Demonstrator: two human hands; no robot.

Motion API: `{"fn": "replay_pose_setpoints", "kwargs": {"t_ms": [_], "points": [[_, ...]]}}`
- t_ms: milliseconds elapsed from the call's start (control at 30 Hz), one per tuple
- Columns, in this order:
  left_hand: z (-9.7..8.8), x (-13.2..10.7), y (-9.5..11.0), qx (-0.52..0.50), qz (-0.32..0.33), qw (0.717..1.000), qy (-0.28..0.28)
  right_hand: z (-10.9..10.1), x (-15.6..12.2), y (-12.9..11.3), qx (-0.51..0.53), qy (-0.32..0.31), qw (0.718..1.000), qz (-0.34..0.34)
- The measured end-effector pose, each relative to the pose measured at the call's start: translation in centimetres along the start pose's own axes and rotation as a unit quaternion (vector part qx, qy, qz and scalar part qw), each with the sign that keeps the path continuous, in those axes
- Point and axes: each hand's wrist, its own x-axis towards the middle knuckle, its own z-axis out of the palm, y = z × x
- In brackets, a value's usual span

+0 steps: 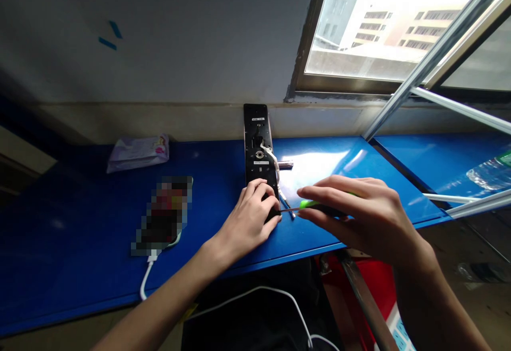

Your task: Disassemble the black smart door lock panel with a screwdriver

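A long black panel point(255, 127), which looks like part of a door lock, stretches from the wall side of the blue table towards me. White labels, small holes and a bundle of white-sleeved wires point(272, 157) show on its face. My left hand point(252, 210) grips its near end, fingers curled over it, so that end is mostly hidden. From the right, my right hand point(355, 212) holds a screwdriver point(306, 204) with a green and black handle. Its thin shaft lies level, the tip at the panel's near end beside my left fingertips; the exact contact is hidden.
On the blue table point(99, 223) lie a phone point(165, 215) with a white charging cable point(146, 279) and a pale packet point(139, 151). A dark cylindrical piece point(286, 165) lies right of the panel. Metal bars point(415, 82) and a plastic bottle point(489, 173) are farther right.
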Motion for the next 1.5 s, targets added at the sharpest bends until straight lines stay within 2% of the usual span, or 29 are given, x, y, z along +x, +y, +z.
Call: {"fn": "replay_pose_setpoints", "kwargs": {"t_ms": [133, 300, 467, 633, 867, 1067, 1500], "points": [[0.0, 0.0, 0.0, 0.010, 0.001, 1.000, -0.002, 0.0, 0.0, 0.0, 0.051, -0.008, 0.999, 0.010], [0.0, 0.0, -0.1, 0.012, 0.005, 1.000, -0.004, 0.0, -0.2, 0.0, 0.005, 0.000, 1.000, -0.006], [0.0, 0.0, -0.1, 0.014, 0.006, 1.000, 0.006, 0.1, 0.0, 0.0, 0.056, -0.009, 0.998, 0.007], [0.0, 0.0, -0.1, 0.014, 0.009, 1.000, -0.001, 0.3, 0.0, 0.1, 0.027, -0.004, 1.000, 0.002], [-0.1, 0.1, -0.1, 0.016, 0.009, 1.000, 0.003, -0.1, -0.1, -0.2, 0.067, -0.024, 0.997, 0.006], [0.2, 0.3, -0.2, 0.013, 0.012, 1.000, 0.003, -0.8, -0.2, 0.0, 0.078, 0.012, 0.997, 0.017], [0.9, 0.2, -0.5, 0.044, 0.036, 0.998, 0.016, -0.9, -0.6, 0.4, 0.076, 0.002, 0.997, 0.029]]}}
